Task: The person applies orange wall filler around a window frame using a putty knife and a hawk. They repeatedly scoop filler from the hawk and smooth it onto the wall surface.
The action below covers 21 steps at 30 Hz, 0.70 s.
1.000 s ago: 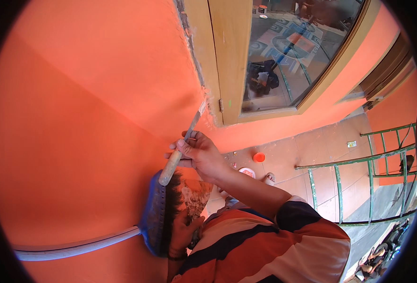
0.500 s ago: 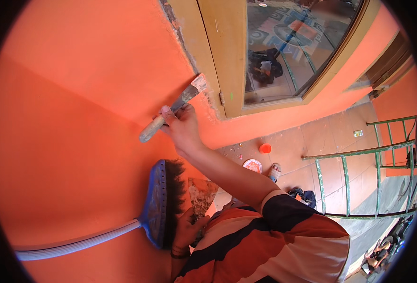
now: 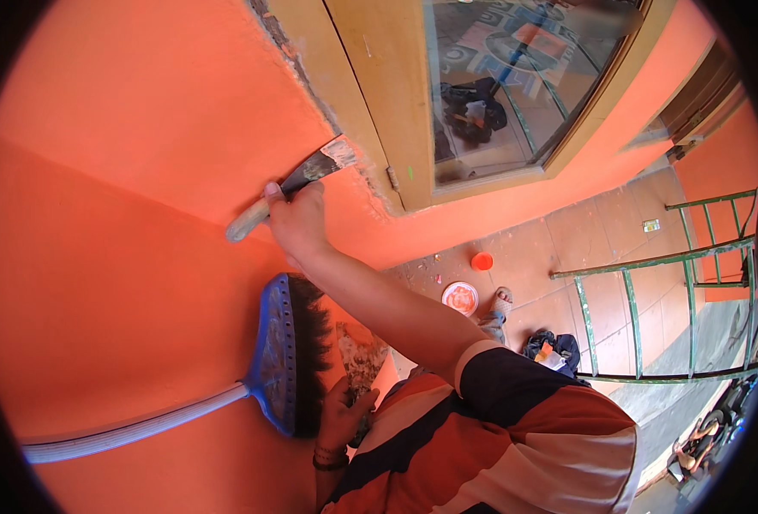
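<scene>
My right hand [image 3: 297,218] is closed around the wooden handle of a putty knife [image 3: 314,167]. The knife's smeared blade tip rests at the rough edge where the orange wall [image 3: 156,111] meets the tan window frame [image 3: 396,193]. Lower down, my left hand [image 3: 342,415], with bands at the wrist, is closed on a flat, stained squarish plate [image 3: 362,351]. Its handle side is partly hidden by my fingers and striped shirt. Just left of that plate is a broom [image 3: 278,355] with a blue head and dark bristles.
On the tiled floor are an orange cup [image 3: 482,261], a white lid [image 3: 460,298] smeared with orange, and a black plastic bag [image 3: 554,349]. A green metal ladder [image 3: 632,321] is at the right. A glass pane [image 3: 516,111] sits in the frame above.
The view has shifted slightly, so the wall, broom and window sit farther left. My right hand still holds the putty knife at the frame edge; more of the black bag shows.
</scene>
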### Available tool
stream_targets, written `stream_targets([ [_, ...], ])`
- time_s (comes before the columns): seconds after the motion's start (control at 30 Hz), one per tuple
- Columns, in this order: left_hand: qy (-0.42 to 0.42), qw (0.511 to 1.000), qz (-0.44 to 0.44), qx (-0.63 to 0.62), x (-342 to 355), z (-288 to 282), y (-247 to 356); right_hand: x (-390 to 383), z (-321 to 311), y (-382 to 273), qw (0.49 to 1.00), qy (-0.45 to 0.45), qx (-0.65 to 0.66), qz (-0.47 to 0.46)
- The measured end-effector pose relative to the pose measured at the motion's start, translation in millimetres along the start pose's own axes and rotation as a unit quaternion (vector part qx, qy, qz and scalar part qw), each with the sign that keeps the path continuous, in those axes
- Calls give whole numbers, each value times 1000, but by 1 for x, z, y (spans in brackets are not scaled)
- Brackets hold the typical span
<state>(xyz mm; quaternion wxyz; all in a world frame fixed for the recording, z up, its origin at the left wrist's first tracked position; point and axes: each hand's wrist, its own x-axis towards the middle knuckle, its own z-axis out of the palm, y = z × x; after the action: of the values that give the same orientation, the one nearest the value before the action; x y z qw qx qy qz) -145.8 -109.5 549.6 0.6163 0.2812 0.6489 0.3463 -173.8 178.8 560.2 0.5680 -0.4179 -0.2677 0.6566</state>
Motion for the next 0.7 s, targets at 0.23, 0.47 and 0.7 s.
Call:
stream_targets([
  [0.23, -7, 1000, 2, 9, 3, 1, 0, -19, -8, -14, 995, -87, 16, 53],
  [0.47, -20, 999, 40, 22, 6, -3, 1, -60, -31, -44, 989, -109, 6, 95],
  [0.7, -15, 1000, 0, 8, 3, -3, 2, -42, -43, -59, 984, -113, 35, 130],
])
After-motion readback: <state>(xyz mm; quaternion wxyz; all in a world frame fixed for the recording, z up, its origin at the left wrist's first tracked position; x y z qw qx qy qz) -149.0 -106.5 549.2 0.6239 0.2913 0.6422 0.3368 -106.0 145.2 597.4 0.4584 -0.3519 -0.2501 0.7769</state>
